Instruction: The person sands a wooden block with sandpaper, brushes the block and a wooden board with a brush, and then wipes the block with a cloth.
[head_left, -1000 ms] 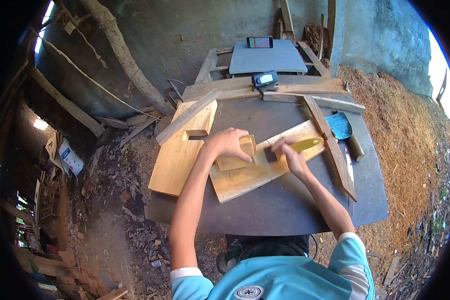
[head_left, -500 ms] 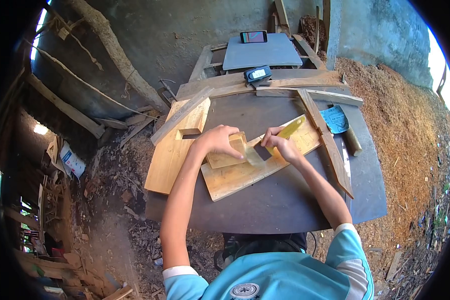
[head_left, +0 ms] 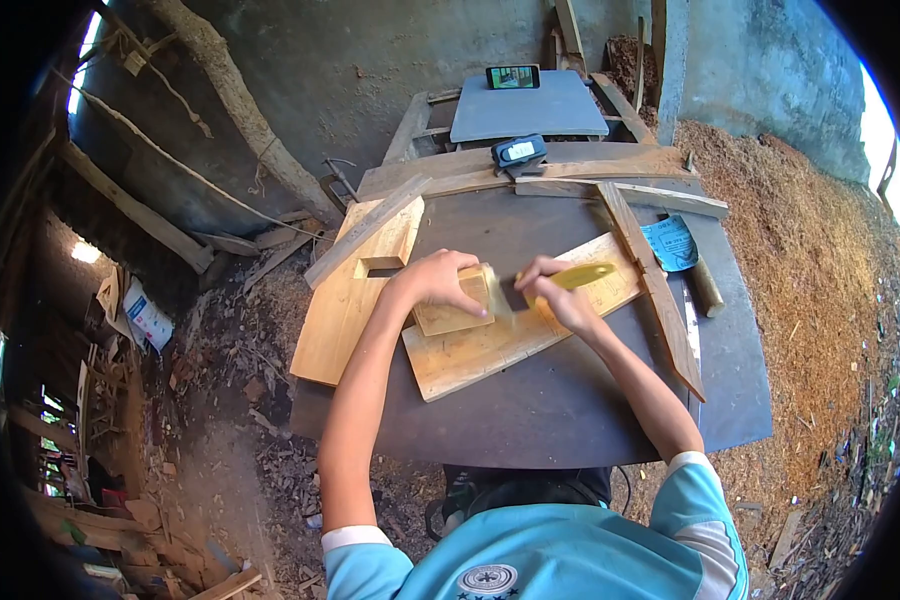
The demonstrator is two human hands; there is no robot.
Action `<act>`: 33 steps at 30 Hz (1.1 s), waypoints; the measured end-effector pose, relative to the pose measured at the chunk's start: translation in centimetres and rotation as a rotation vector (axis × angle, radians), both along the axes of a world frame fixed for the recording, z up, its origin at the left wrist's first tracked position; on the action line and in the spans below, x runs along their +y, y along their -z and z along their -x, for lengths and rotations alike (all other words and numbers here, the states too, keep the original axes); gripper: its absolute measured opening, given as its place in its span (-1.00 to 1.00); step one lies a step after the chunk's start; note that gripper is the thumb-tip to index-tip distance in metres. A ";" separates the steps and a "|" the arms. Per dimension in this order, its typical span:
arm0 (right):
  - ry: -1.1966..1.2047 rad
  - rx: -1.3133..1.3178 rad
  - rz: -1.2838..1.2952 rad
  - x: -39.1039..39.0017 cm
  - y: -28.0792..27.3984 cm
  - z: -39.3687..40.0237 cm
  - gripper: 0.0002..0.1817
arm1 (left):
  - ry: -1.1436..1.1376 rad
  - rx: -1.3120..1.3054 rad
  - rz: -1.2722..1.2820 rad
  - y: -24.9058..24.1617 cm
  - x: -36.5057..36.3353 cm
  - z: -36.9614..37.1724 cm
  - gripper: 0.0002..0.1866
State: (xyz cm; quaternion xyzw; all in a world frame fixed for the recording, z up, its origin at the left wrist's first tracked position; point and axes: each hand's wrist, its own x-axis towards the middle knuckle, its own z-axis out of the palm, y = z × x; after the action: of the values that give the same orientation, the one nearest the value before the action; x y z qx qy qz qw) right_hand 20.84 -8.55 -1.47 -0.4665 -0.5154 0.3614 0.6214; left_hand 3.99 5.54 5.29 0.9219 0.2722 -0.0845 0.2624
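Observation:
My right hand (head_left: pixel 558 290) is closed around a paintbrush (head_left: pixel 592 275) with a yellow handle and a dark ferrule. Its pale bristles, smeared by motion, touch or nearly touch the right side of a small wooden block (head_left: pixel 452 318). Curled over the top and left of that block, my left hand (head_left: pixel 440 280) grips it with thumb and fingers. The block rests at the left part of a long light wooden board (head_left: pixel 450 365), which lies slanted on the dark tabletop (head_left: pixel 530 420). Part of the block is hidden under my left hand.
A notched wooden plank (head_left: pixel 335 325) lies to the left. Dark wooden strips (head_left: pixel 660 300), blue sandpaper (head_left: pixel 672 243) and a cylindrical piece (head_left: pixel 707 290) are at the right. A dark blue device (head_left: pixel 518 151) sits at the back; a phone (head_left: pixel 513 77) stands behind it. Sawdust (head_left: pixel 770 230) heaps beyond.
The paintbrush has swung from a diagonal slant to nearly level, and its bristles have shifted up along the block's right side. My left hand and the block stay in place.

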 end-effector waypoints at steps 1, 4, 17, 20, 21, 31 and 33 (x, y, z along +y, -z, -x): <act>-0.054 -0.008 0.081 0.1 0.4 -0.1 -0.88 | -0.008 -0.008 0.003 -0.1 -0.1 0.1 -0.36; -0.227 -0.091 0.215 0.3 0.2 -1.4 -0.88 | -0.009 -0.019 -0.010 -0.3 -0.5 0.0 -0.40; 0.268 -0.942 0.231 1.2 -2.1 -4.1 -0.61 | -0.105 -0.044 -0.298 -0.4 -3.2 0.6 -0.28; 0.162 -1.246 0.218 4.8 0.6 -3.3 -0.63 | -0.076 -0.040 -0.273 -0.3 -3.5 0.4 -0.32; 0.071 -1.251 0.231 5.1 0.1 -2.6 -0.59 | -0.070 -0.039 -0.278 -0.4 -3.8 0.6 -0.33; 0.776 -1.177 0.391 -0.4 0.9 -11.9 -0.70 | -0.019 -0.037 -0.369 0.3 -4.4 1.4 -0.32; 0.710 -1.165 0.819 -3.2 0.1 -15.0 -0.67 | 0.006 -0.017 -0.355 -0.1 -4.5 1.4 -0.24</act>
State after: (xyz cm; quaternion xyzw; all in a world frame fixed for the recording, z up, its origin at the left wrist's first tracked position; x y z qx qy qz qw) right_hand 35.83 -11.79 -1.58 -0.9083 -0.4040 0.0004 0.1088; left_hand 2.62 1.04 5.37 0.9552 0.2779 -0.0282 0.0973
